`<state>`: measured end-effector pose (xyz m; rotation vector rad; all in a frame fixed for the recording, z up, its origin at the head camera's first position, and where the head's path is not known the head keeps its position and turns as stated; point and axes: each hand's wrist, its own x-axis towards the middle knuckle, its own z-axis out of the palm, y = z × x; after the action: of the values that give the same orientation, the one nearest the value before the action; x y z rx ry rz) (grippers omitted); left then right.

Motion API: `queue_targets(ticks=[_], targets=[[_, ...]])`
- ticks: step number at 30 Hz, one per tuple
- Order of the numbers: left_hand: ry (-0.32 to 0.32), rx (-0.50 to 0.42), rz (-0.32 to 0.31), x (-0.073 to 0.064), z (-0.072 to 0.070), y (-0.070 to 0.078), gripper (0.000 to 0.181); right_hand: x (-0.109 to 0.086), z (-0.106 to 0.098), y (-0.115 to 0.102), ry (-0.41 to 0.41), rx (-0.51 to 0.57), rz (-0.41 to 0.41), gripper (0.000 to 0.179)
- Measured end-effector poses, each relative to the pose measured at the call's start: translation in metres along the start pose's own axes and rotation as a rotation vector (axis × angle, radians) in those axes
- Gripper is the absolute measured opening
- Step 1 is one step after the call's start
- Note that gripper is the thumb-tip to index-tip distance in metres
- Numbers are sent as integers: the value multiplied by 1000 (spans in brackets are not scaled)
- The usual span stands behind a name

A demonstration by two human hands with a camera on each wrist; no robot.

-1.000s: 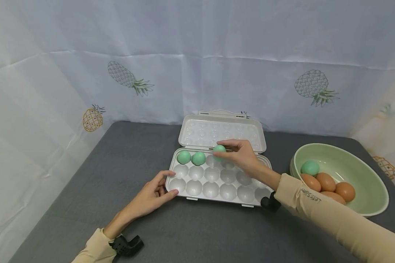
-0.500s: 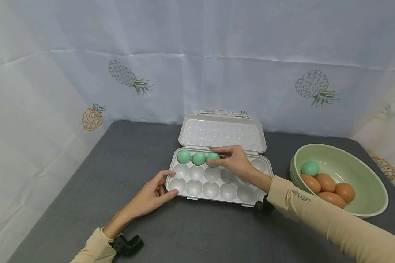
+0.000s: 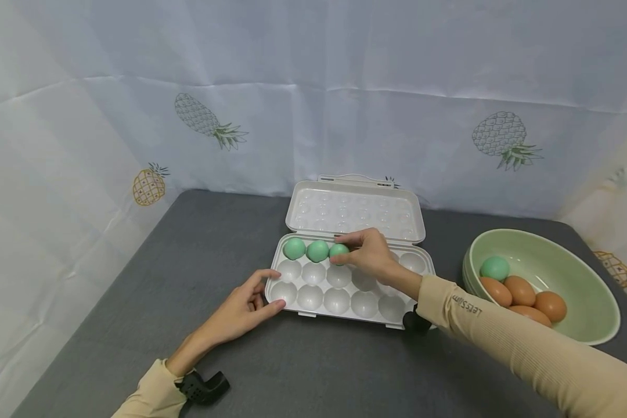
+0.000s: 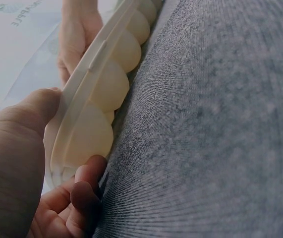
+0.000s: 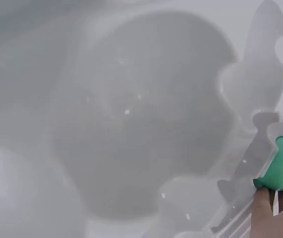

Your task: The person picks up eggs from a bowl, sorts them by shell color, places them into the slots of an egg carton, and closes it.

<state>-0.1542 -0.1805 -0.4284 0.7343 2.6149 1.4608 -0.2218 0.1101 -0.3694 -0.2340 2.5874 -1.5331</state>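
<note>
A pale plastic egg box [image 3: 337, 302] lies unfolded, its dimpled lid [image 3: 355, 209] towards the back. Thumb and fingers of my right hand [image 3: 373, 255] pinch a green egg [image 3: 339, 251], which sits at the third cup of the back row. Two more green eggs [image 3: 317, 251] fill the cups to its left. My left hand [image 3: 240, 307] grips the box's left end; in the left wrist view the thumb is at the rim and curled fingers [image 4: 84, 193] touch the end cup. Part of the held green egg [image 5: 282, 171] shows at the right wrist view's edge.
To the right stands a green bowl [image 3: 587, 307] with one green egg [image 3: 494, 268] and several brown eggs [image 3: 519, 290]. A dark grey cloth [image 3: 209, 226] covers the table. Behind it hangs a pale curtain [image 3: 345, 133] with pineapple prints.
My right hand has moved left and down, bringing the green egg from above the tray into the third back cup. The left hand keeps its place on the box.
</note>
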Motion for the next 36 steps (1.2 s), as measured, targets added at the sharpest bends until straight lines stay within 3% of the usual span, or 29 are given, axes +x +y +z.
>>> queue_targets(ticks=[12,20,29,36], targets=[[8,8,-20,0,1,0,47,0,-3,4,-59,59,20,44],[7,11,-17,0,2,-1,47,-1,-4,1,-29,-2,9,41],[2,7,-30,1,1,0,50,-6,-6,1,27,2,-21,42],[0,21,-28,0,1,-1,50,-9,-17,5,61,44,28,45]])
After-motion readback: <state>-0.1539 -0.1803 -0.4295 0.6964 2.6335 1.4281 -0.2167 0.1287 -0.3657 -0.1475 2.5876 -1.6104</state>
